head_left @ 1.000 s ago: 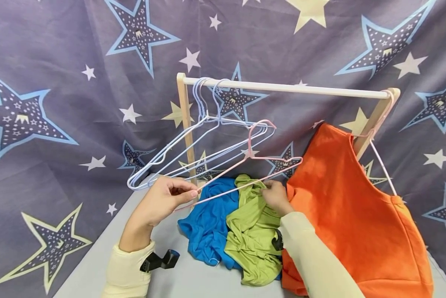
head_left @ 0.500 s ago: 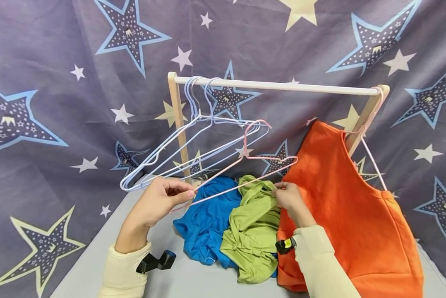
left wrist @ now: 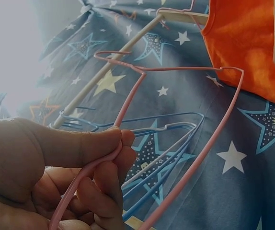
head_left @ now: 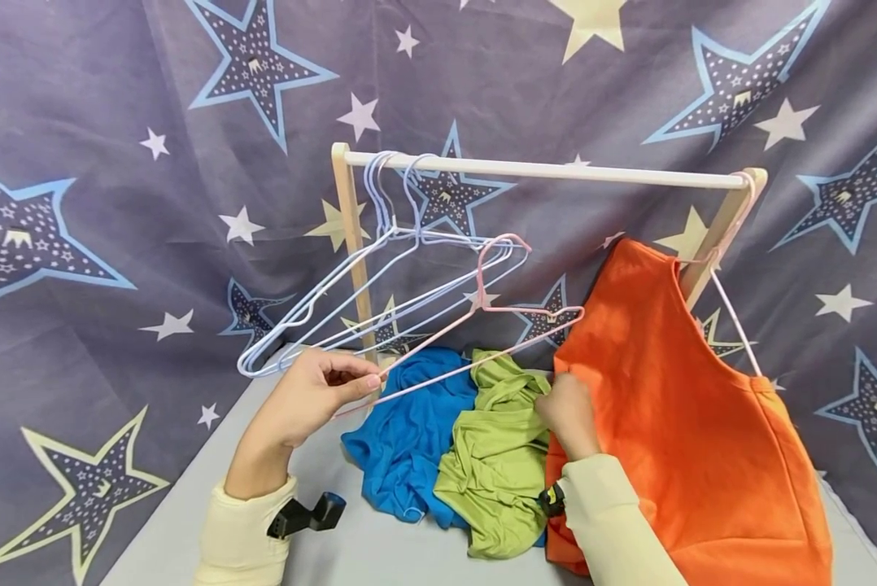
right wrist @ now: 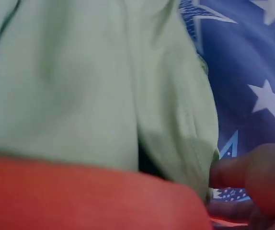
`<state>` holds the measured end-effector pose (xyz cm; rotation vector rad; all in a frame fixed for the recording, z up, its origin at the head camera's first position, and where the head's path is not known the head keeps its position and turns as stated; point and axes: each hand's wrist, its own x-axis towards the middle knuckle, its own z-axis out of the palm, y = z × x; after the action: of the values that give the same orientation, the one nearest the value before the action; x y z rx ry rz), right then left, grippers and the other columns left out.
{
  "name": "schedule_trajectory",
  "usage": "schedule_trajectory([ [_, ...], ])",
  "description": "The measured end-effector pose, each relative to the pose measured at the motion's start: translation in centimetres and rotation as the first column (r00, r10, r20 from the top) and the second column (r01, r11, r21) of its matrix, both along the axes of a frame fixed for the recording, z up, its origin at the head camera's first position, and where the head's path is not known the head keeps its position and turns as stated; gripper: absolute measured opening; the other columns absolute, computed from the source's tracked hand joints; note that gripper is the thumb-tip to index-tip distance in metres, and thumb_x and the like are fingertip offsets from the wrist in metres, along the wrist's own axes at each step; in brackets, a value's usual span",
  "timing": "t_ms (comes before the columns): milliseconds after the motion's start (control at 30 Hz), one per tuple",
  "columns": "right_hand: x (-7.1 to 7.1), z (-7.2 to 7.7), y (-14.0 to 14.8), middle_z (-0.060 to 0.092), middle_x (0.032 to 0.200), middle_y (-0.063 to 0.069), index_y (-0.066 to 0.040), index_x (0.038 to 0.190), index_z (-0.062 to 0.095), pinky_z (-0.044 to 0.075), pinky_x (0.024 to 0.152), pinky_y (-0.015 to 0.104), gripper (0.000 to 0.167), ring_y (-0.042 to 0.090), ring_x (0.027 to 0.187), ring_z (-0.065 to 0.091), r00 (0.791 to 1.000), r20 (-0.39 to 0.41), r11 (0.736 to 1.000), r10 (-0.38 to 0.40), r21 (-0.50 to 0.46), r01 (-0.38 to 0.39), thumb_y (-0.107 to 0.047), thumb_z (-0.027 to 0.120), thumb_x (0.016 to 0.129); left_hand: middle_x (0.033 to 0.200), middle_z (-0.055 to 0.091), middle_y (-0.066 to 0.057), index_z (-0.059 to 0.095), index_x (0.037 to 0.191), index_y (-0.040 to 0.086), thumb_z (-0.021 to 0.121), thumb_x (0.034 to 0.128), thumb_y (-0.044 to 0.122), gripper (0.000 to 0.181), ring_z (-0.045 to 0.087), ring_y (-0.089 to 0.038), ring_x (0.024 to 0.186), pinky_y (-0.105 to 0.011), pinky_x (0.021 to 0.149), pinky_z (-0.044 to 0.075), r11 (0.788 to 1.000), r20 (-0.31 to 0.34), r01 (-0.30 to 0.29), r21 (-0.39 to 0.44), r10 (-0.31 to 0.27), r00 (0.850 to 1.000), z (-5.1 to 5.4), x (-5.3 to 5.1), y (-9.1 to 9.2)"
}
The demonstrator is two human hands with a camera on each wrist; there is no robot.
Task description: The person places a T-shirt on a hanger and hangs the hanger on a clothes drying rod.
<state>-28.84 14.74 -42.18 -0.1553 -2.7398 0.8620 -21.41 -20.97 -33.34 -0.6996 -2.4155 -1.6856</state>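
Observation:
My left hand (head_left: 307, 397) pinches one shoulder end of a pink hanger (head_left: 483, 308) between thumb and fingers. In the left wrist view the hanger (left wrist: 180, 68) slants away from the fingers, its hook pointing left and no cloth on it. My right hand (head_left: 572, 413) is at the right edge of a crumpled green garment (head_left: 497, 468). The right wrist view shows the thumb and a finger pinching the edge of the green cloth (right wrist: 176, 105). Left of it and partly under it lies a crumpled blue garment (head_left: 402, 456).
An orange sleeveless garment (head_left: 695, 439) hangs on a pink hanger at the right end of the rack's white rail (head_left: 556, 170). Several pale blue hangers (head_left: 380, 281) hang at the rail's left end. Starry fabric (head_left: 153, 203) covers the wall behind the grey table (head_left: 365, 541).
My right hand has shifted along the green garment's right side, and its raised upper part now lies flatter. The left hand keeps its grip on the pink hanger. The view has turned slightly.

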Motion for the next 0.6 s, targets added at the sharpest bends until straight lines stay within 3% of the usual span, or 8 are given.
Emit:
schedule_trajectory([
  [133,-0.9,0.0,-0.6,0.062,0.096,0.028,0.007,0.097,0.065,0.051,0.078,0.060,0.022,0.050,0.091,0.062,0.986,-0.149,0.982,0.080,0.181,-0.052,0.006,0.062,0.076,0.080,0.069,-0.008,0.079,0.100,0.002,0.073,0.0947,0.006,0.010,0.049,-0.016,0.058,-0.026,0.050,0.042,1.000,0.002,0.002,-0.004,-0.002,1.000,0.1,0.0,0.0],
  [233,-1.7,-0.2,-0.9,0.063,0.092,0.022,0.002,0.091,0.069,0.052,0.078,0.057,0.021,0.047,0.089,0.063,0.958,-0.212,0.950,0.195,0.285,-0.130,0.012,0.065,0.073,0.078,0.067,-0.008,0.079,0.100,0.003,0.073,0.0948,0.007,0.010,0.048,-0.016,0.058,-0.026,0.049,0.041,1.000,0.005,-0.001,-0.005,0.001,1.000,0.1,0.1,0.0],
  [333,-2.5,-0.3,-0.9,0.063,0.083,0.016,-0.004,0.080,0.067,0.052,0.073,0.054,0.020,0.042,0.082,0.064,0.937,-0.207,0.910,0.280,0.367,-0.191,0.014,0.068,0.069,0.078,0.067,-0.008,0.079,0.100,0.002,0.073,0.0947,0.007,0.010,0.048,-0.016,0.058,-0.026,0.049,0.041,1.000,0.002,0.000,-0.006,0.000,1.000,0.2,0.1,0.1],
  [400,-2.8,-0.4,-0.9,0.062,0.083,0.014,-0.005,0.079,0.065,0.052,0.073,0.053,0.020,0.041,0.081,0.063,0.935,-0.175,0.885,0.307,0.415,-0.213,0.012,0.068,0.071,0.078,0.067,-0.007,0.079,0.101,0.001,0.073,0.0945,0.007,0.010,0.048,-0.016,0.058,-0.026,0.049,0.042,1.000,-0.004,0.002,-0.006,-0.002,1.000,0.1,0.1,0.1],
  [500,-3.3,-0.7,-0.8,0.062,0.088,0.017,-0.004,0.086,0.066,0.052,0.077,0.052,0.016,0.040,0.085,0.061,0.938,-0.129,0.853,0.321,0.470,-0.228,0.010,0.065,0.078,0.078,0.067,-0.008,0.079,0.101,0.001,0.073,0.0942,0.007,0.011,0.048,-0.016,0.058,-0.027,0.050,0.042,1.000,-0.013,0.006,-0.008,-0.006,1.000,0.1,0.1,0.1],
  [600,-3.8,-1.0,-0.9,0.064,0.093,0.018,-0.003,0.094,0.070,0.051,0.081,0.050,0.017,0.039,0.089,0.061,0.932,-0.099,0.801,0.350,0.547,-0.242,0.007,0.067,0.082,0.078,0.067,-0.008,0.079,0.102,0.002,0.073,0.0942,0.007,0.011,0.048,-0.017,0.058,-0.026,0.050,0.041,1.000,-0.007,0.010,-0.010,-0.010,1.000,0.1,0.2,0.0],
])
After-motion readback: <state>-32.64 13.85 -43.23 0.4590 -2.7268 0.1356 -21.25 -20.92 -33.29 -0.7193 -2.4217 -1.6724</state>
